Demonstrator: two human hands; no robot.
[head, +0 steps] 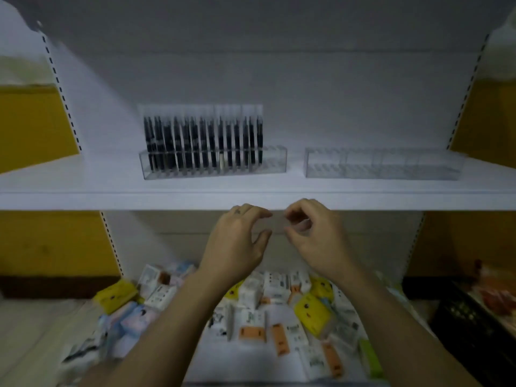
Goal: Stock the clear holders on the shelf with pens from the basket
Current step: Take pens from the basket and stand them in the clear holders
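Note:
On the white shelf (83,198) stands a clear holder (275,163), its left and middle slots filled with several black pens (201,141) in clear sleeves; its right end is bare. To its right a second clear holder (382,163) holds nothing. My left hand (237,241) and my right hand (315,238) hover side by side just below the shelf's front edge, fingers curled toward each other. The blur hides whether anything clear is pinched between them. A black basket (474,328) sits at the lower right, with blurred reddish contents.
The lower shelf holds a heap of small boxes (265,317), white, yellow and orange. Slotted shelf uprights (62,96) rise at both sides, in front of yellow walls (33,121).

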